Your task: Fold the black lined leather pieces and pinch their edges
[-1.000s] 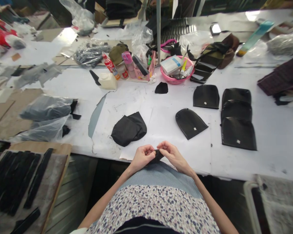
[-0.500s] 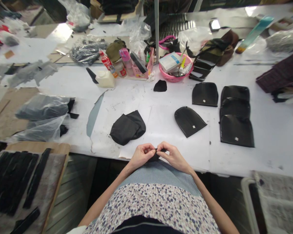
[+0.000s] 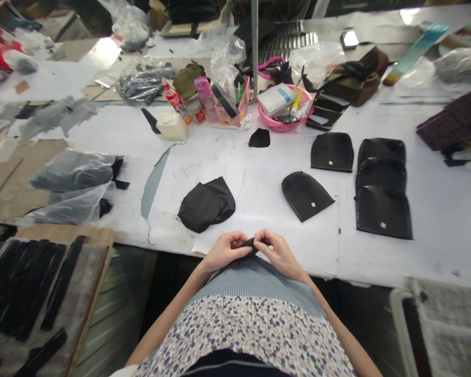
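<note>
At the table's near edge, my left hand [image 3: 230,250] pinches a small black piece of material [image 3: 251,244] between thumb and fingers. My right hand [image 3: 275,252] grips the same piece close beside it, thumb pressed on its edge. Most of the piece is hidden by my fingers. Just beyond my left hand lie two overlapping black fabric pieces [image 3: 207,204]. A black arch-shaped panel [image 3: 305,195] with a small white tag rests beyond my right hand. Farther right are another such panel [image 3: 332,151] and an overlapping row of panels [image 3: 382,209].
A pink basket [image 3: 284,125] of tools, a pink box [image 3: 230,116], a red bottle [image 3: 175,100] and a cream container [image 3: 172,127] stand at the back beside a metal pole [image 3: 255,52]. Plastic-bagged pieces [image 3: 74,173] lie left. A board with black strips [image 3: 110,238] is at lower left.
My left thumb has slid a little away from my right fingers, so more of the black piece shows between the hands. The view has shifted slightly.
</note>
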Action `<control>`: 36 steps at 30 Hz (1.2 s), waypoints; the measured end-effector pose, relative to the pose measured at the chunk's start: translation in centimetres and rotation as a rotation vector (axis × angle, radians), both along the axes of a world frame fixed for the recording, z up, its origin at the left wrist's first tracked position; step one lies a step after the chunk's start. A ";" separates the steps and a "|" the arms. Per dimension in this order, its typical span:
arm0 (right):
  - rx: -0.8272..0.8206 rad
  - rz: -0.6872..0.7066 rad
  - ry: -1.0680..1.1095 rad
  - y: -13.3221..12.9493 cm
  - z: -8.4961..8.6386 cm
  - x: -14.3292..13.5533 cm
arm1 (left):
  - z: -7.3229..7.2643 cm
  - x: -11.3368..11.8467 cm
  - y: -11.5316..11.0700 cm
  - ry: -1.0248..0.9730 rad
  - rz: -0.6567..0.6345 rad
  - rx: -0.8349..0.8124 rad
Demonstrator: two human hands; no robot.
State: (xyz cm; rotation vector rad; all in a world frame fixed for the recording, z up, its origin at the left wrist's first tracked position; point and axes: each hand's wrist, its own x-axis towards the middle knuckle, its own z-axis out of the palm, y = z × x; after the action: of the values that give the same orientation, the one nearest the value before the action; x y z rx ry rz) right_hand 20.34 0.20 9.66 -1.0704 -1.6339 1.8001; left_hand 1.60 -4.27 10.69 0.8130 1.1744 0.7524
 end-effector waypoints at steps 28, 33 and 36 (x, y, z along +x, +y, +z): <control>0.098 0.046 -0.024 0.5 -0.4 0.1 | 1.2 -1.8 0.2 0.122 -0.066 0.216; 0.127 0.010 -0.068 0.5 -0.3 -0.3 | 1.4 -1.6 0.1 0.161 -0.062 0.076; 0.148 0.023 -0.074 0.4 -0.3 -0.7 | 1.5 -1.5 0.2 0.261 -0.085 0.136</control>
State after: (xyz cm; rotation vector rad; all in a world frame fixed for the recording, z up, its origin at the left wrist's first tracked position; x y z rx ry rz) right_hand 19.68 0.62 9.33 -1.0659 -1.7994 1.6426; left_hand 0.14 -4.11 12.20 1.0927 1.3207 0.6746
